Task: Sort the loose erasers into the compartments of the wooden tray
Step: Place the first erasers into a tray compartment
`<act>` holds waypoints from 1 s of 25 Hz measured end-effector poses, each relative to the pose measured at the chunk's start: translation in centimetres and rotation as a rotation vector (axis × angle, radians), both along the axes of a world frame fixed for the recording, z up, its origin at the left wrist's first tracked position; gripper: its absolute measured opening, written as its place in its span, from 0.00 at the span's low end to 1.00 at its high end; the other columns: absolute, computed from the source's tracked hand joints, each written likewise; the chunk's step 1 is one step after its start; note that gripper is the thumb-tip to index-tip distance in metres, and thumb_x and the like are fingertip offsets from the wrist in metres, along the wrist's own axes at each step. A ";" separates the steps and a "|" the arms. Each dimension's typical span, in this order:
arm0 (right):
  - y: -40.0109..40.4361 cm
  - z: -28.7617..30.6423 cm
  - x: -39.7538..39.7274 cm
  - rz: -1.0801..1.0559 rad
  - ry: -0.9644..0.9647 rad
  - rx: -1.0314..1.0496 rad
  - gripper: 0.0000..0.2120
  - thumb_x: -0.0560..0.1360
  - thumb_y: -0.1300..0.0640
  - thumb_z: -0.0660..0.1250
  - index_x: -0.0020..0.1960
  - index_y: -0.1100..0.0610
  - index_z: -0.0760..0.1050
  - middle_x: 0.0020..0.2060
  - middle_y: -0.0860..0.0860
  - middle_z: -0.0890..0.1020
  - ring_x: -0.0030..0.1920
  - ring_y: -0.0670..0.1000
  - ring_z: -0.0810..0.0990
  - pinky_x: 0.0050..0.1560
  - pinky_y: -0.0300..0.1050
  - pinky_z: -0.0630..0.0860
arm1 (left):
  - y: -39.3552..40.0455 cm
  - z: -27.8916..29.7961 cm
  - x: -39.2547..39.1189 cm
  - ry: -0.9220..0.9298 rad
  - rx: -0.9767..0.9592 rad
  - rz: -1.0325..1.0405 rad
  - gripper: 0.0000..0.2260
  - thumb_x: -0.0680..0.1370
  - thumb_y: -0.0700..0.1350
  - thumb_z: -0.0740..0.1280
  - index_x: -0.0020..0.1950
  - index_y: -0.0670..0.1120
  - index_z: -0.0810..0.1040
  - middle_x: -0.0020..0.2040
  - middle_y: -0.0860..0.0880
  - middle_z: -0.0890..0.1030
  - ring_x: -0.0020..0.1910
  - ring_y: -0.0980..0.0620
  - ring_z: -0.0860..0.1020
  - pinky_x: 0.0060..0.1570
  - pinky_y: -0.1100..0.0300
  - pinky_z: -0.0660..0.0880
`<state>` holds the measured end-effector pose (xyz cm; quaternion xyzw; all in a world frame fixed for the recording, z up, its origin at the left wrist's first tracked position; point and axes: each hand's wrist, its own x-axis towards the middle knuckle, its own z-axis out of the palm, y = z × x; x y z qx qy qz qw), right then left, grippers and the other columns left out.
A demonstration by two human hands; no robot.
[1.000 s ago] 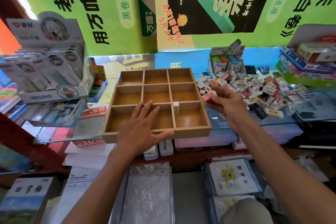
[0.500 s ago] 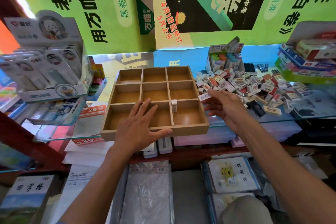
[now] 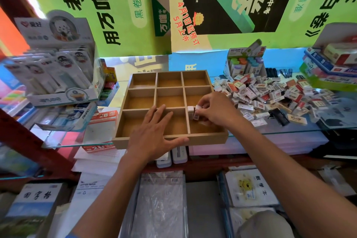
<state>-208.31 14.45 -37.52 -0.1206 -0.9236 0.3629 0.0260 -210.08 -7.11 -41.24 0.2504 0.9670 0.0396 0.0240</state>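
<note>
While pinched in the right hand's fingers (image 3: pixel 202 111), an eraser (image 3: pixel 197 115) touches another eraser (image 3: pixel 190 111).

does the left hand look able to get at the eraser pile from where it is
Probably not directly. The left hand lies flat on the tray's near edge, while the eraser pile lies beyond the tray's right side. The right hand, holding an eraser over the near right compartment, sits between them.

One head-worn wide-angle view looks forward and steeply down from close above a glass counter (image 3: pixel 289 131), facing the green posters (image 3: pixel 96 6) behind it. The wooden tray (image 3: pixel 170 140) sits near centre, both forearms reach up from the bottom edge, and straight lines bow toward the frame's edges
</note>
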 end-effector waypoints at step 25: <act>1.0 0.5 -0.2 -0.053 0.082 0.145 0.12 0.72 0.45 0.74 0.45 0.54 0.81 0.41 0.48 0.81 0.42 0.46 0.79 0.44 0.44 0.79 | 0.0 0.1 0.1 0.003 0.008 -0.004 0.48 0.63 0.81 0.46 0.80 0.59 0.52 0.81 0.57 0.43 0.79 0.52 0.39 0.68 0.39 0.66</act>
